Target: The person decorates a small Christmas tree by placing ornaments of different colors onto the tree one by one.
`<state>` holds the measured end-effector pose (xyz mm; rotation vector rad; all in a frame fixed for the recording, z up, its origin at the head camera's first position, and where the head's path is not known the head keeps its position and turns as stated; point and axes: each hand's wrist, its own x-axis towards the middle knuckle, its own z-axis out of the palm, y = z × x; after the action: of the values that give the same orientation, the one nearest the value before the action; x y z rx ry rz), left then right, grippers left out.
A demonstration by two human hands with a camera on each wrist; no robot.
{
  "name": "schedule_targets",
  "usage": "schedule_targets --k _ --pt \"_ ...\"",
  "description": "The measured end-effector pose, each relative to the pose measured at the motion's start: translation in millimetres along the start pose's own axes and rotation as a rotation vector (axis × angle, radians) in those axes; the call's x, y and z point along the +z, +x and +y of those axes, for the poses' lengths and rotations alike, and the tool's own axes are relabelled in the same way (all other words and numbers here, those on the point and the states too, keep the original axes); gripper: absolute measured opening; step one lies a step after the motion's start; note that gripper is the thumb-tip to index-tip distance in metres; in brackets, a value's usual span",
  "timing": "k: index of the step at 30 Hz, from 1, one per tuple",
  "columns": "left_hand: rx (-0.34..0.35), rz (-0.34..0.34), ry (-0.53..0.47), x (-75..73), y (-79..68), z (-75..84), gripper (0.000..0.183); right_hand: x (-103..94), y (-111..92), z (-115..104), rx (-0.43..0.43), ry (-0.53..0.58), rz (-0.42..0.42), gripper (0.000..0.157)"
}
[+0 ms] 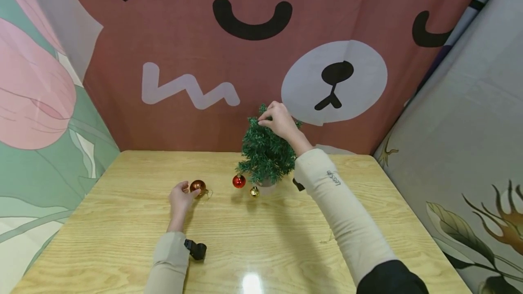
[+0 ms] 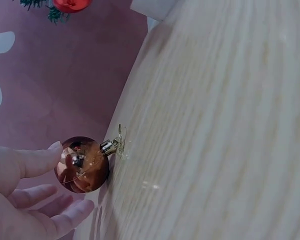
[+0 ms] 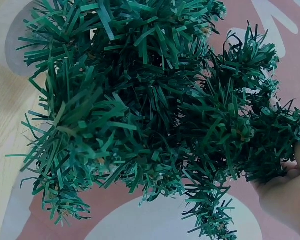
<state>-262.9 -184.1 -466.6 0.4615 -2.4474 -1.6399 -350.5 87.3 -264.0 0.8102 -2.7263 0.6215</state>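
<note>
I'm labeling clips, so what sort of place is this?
Perhaps an indoor recording nook: printed cloths surround three sides of a wood-grained table, and a small artificial tree stands on it.

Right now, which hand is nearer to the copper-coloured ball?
The left. The left hand is right beside the copper-coloured ball, while the right hand is farther off, up near the top of the tree.

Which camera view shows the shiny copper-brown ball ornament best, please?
The left wrist view. There, the shiny copper-brown ball ornament appears large, with its gold-coloured cap visible. The head view shows it smaller, on the light wooden table, partly covered by the left hand. The right wrist view does not show it.
</note>
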Motion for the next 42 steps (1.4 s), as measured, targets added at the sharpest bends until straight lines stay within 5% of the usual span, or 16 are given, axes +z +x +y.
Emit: schedule_targets --k 7,16,42 --pt "-0.099 -0.005 -0.115 0.2 4.7 -3.0 0.057 -0.1 -0.4 -1.3 0.001 -0.005 0.0 0.018" --pt "-0.113 -0.016 -0.234 4.8 6.9 -5.6 0.052 0.1 -1.4 0.7 0.027 0.032 0.005 0.017" --pt "-0.081 -0.008 -0.192 9.6 8.0 -6.8 0.047 -0.1 0.6 2.5 0.028 0.017 0.009 0.017"
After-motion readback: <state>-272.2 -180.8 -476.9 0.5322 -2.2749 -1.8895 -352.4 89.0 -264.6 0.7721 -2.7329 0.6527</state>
